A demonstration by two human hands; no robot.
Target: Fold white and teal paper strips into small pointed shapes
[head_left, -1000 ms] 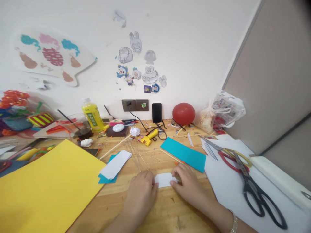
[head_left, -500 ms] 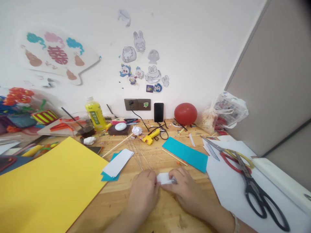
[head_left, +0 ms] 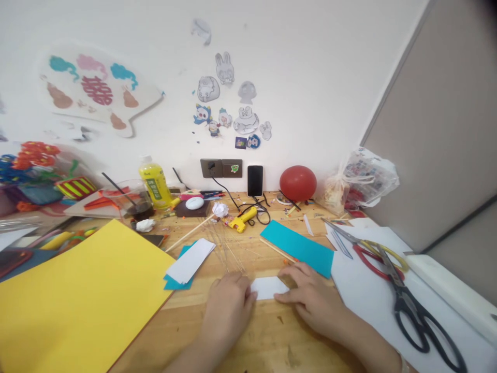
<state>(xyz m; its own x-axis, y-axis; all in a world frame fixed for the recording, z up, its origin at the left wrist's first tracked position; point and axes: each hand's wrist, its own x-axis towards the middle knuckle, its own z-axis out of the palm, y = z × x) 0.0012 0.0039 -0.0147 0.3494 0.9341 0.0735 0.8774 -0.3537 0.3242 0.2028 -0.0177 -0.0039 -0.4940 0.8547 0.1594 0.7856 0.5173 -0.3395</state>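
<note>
Near centre of the pale wood-grain tabletop [head_left: 267, 339], a small flat white paper piece [head_left: 268, 288] lay between both hands, ends partly covered by fingers. Left hand [head_left: 230, 305]: fingers curled, thumb tip on the paper's left end; couldn't tell if it pinched or just pressed down. Right hand [head_left: 315, 298]: thumb at the near right edge, fingers spread beyond the far right corner, gap between, nothing clamped.

Handling, my read: next to no weight, foldable, probably a bit springy, easy to crease or tear. Smooth face would likely slide on the wood under a light push. Best hold looked like thumb and forefinger at the short ends, or fingertips flat on the corners; avoid squeezing mid-span.

Materials around it: flat teal rectangular paper strip [head_left: 298, 247] far right of the paper, thin pale wooden stick [head_left: 276, 250] along its near edge. Left: white paper strips [head_left: 191, 262], straight-edged, overlapping teal paper pieces [head_left: 179, 284]. Farther left, large smooth yellow sheet [head_left: 85, 290]. Right: metal-bladed scissors with black loop handles [head_left: 403, 291] on white sheets [head_left: 359, 311]. Far side: yellow plastic glue gun [head_left: 243, 220], glossy round red balloon [head_left: 298, 183].
</note>
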